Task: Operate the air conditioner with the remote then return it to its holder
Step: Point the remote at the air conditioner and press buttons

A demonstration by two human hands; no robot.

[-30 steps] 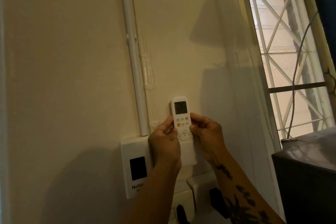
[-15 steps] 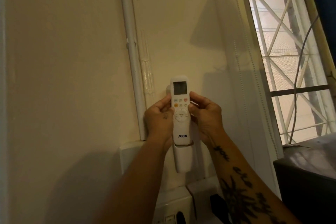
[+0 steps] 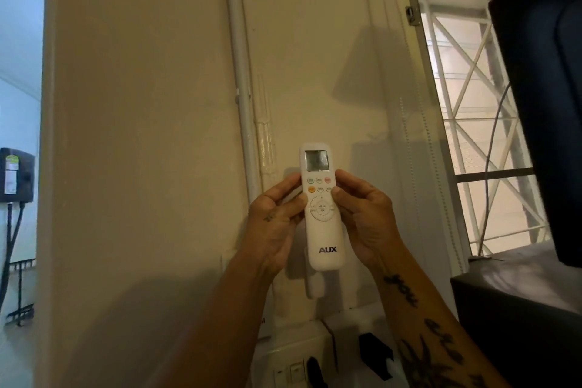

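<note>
A white AUX remote [image 3: 322, 230] with a small grey screen and coloured buttons is held upright in front of the cream wall. My left hand [image 3: 274, 227] grips its left side and my right hand [image 3: 365, 220] grips its right side, thumbs near the button rows. The white wall holder [image 3: 315, 288] shows just below the remote's bottom end, apart from it. No air conditioner is in view.
A white conduit pipe [image 3: 242, 98] runs down the wall left of the remote. White sockets and switches [image 3: 299, 362] with a black plug sit below. A barred window [image 3: 472, 123] is at right, with a dark appliance [image 3: 516, 324] beneath. A black box [image 3: 15, 175] hangs far left.
Both hands have lifted the remote up and clear of the wall holder, and the view has tilted upward and widened to show the left doorway.
</note>
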